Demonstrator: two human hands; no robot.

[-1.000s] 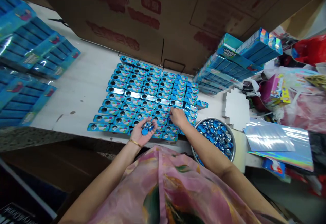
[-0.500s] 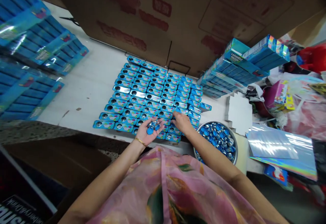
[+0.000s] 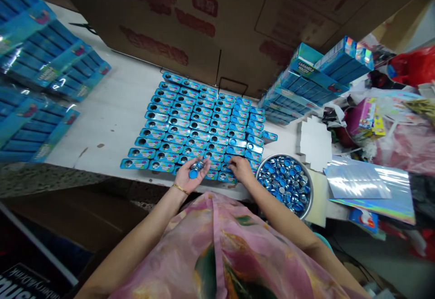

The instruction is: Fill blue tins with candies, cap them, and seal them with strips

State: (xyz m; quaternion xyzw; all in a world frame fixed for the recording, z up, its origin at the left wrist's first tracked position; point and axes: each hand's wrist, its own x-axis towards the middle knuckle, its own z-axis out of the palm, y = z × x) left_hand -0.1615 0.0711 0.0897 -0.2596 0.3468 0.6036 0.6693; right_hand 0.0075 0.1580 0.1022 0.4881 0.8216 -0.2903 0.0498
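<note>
My left hand [image 3: 186, 177] is palm up, its fingers curled around several small blue-and-silver round caps [image 3: 194, 172]. It hovers over the front edge of a block of narrow blue boxes [image 3: 137, 152], standing in tight rows with printed ends upward. Many of these ends have a round dark hole; on the right-hand columns the holes look filled with blue. My right hand [image 3: 243, 171] reaches down to a box end in the front rows, fingertips pinched together. Whatever is between those fingertips is hidden.
Right of the boxes stands a round metal bowl [image 3: 311, 195] full of the same caps [image 3: 285, 181]. Display cartons are stacked at left [image 3: 50, 72] and right [image 3: 299, 86]. A large cardboard box [image 3: 217, 31] walls off the back. White card pieces [image 3: 316, 145] and shiny sheets [image 3: 370, 183] lie at right.
My right hand has moved toward me across the box ends, to a row nearer the front edge. My left hand stays cupped around the caps. The whole view has shifted slightly.
</note>
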